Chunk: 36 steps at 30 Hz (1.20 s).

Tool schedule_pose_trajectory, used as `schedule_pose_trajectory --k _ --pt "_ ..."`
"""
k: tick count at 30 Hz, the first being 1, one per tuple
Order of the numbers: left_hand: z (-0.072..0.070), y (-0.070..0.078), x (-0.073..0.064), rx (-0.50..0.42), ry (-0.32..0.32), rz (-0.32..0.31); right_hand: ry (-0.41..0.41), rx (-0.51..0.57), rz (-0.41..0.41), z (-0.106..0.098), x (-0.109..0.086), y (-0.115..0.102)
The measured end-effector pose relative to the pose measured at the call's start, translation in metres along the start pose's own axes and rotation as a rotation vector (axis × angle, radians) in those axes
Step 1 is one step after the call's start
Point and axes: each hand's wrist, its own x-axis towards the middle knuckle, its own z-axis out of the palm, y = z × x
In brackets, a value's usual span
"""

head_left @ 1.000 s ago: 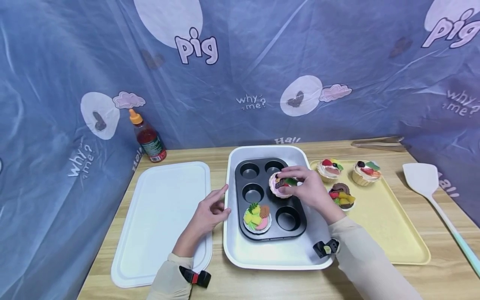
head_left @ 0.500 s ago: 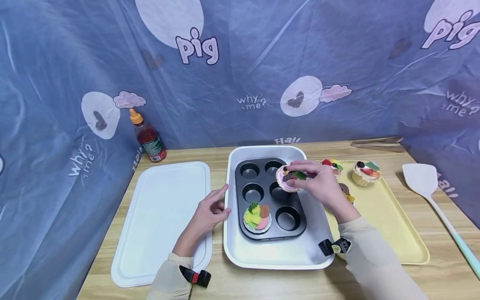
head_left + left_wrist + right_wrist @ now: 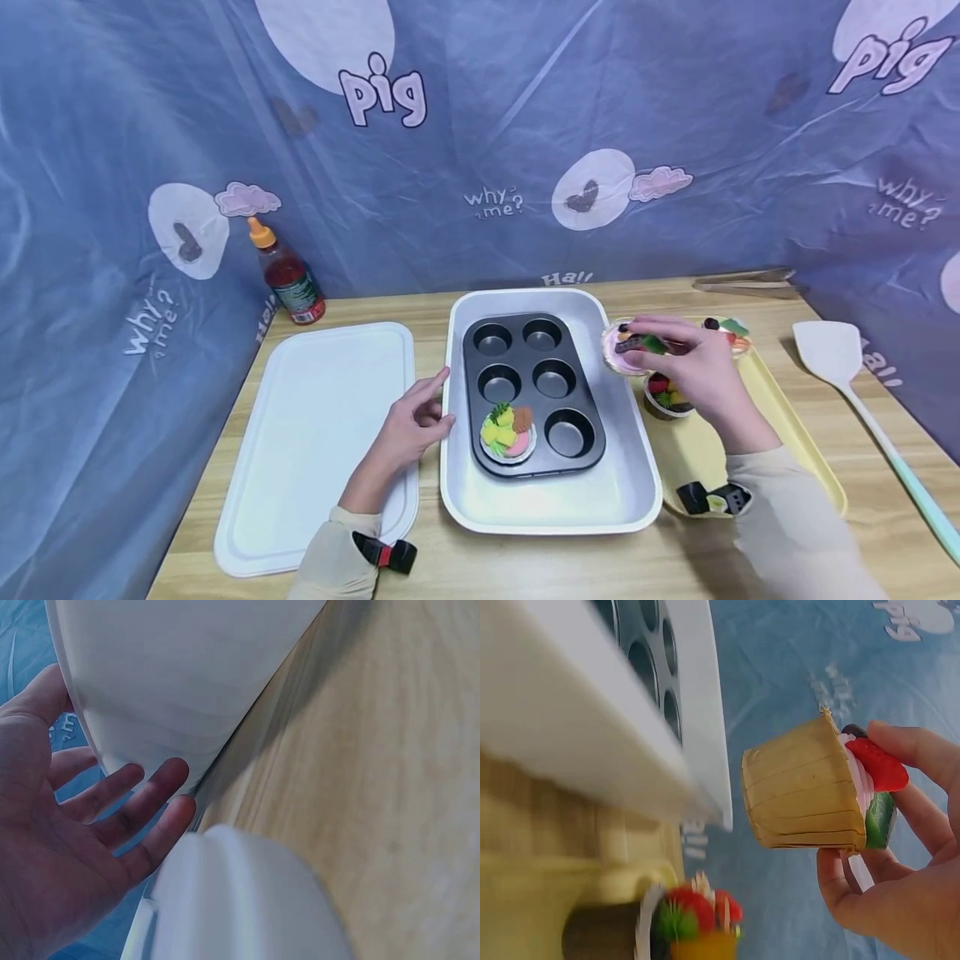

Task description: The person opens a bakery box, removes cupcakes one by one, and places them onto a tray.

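My right hand (image 3: pixel 697 367) pinches a cupcake (image 3: pixel 617 348) by its topping, above the gap between the white pan (image 3: pixel 626 492) and the yellow tray (image 3: pixel 780 450). In the right wrist view this cupcake (image 3: pixel 802 787) is tilted sideways, with a tan wrapper and pink cream. The black muffin tin (image 3: pixel 522 358) sits inside the pan; a fruit-topped cupcake (image 3: pixel 507 437) fills its front left cup. At the pan's left rim rests my left hand (image 3: pixel 408 429), thumb at the rim. Its fingers spread loosely by the outer wall in the left wrist view.
On the yellow tray stand a chocolate-wrapped cupcake (image 3: pixel 666 398) and another cupcake (image 3: pixel 731 337), partly hidden. A white lid (image 3: pixel 322 442) lies left of the pan. Behind it stands a sauce bottle (image 3: pixel 292 283). Tongs (image 3: pixel 746 285) and a white spatula (image 3: pixel 828 354) lie at right.
My right hand has lifted the cupcake from the tin's middle right cup and carried it rightward past the pan's rim. My left hand has stayed at the left rim.
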Motion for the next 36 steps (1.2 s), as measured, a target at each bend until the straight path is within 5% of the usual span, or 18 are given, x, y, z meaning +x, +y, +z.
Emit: schedule_pose_trajectory --k 16,27,36 --pt "-0.002 -0.003 0.000 0.018 0.014 0.007 0.196 0.014 0.173 -0.073 -0.025 0.035" --pt "-0.001 -0.003 0.001 0.023 0.013 -0.003 0.258 0.341 0.247 -0.098 -0.040 0.068" --pt "0.000 -0.003 0.000 0.011 0.013 -0.006 0.211 -0.019 0.422 -0.105 -0.051 0.095"
